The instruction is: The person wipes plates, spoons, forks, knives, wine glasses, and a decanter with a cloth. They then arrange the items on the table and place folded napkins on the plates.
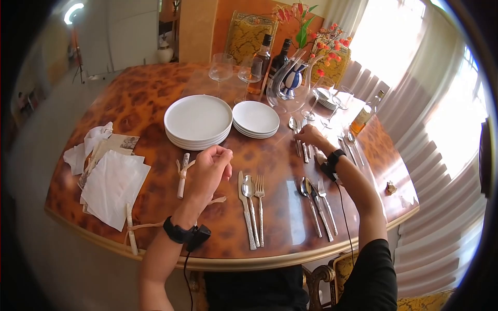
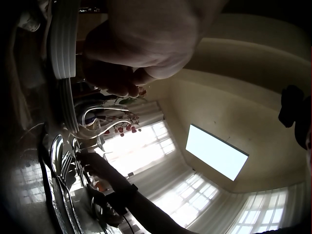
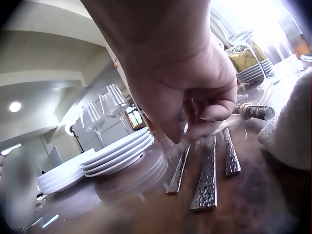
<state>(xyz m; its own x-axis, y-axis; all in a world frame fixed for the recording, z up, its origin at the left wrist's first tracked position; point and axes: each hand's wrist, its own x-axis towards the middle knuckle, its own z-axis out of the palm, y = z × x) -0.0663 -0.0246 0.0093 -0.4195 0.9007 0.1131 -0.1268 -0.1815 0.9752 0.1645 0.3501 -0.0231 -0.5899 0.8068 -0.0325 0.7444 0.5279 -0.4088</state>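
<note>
Your left forearm (image 1: 160, 259) lies nearest the lens; the left hand (image 1: 210, 167) hangs over the desk (image 1: 280, 207) by the large plate stack (image 1: 198, 116), fingers loosely curled, nothing seen in them. Your right hand (image 1: 313, 136) is bent over the far cutlery (image 3: 204, 190), lying near the small plate stack (image 1: 256, 116); cannot tell whether its curled fingers grip a handle.
</note>
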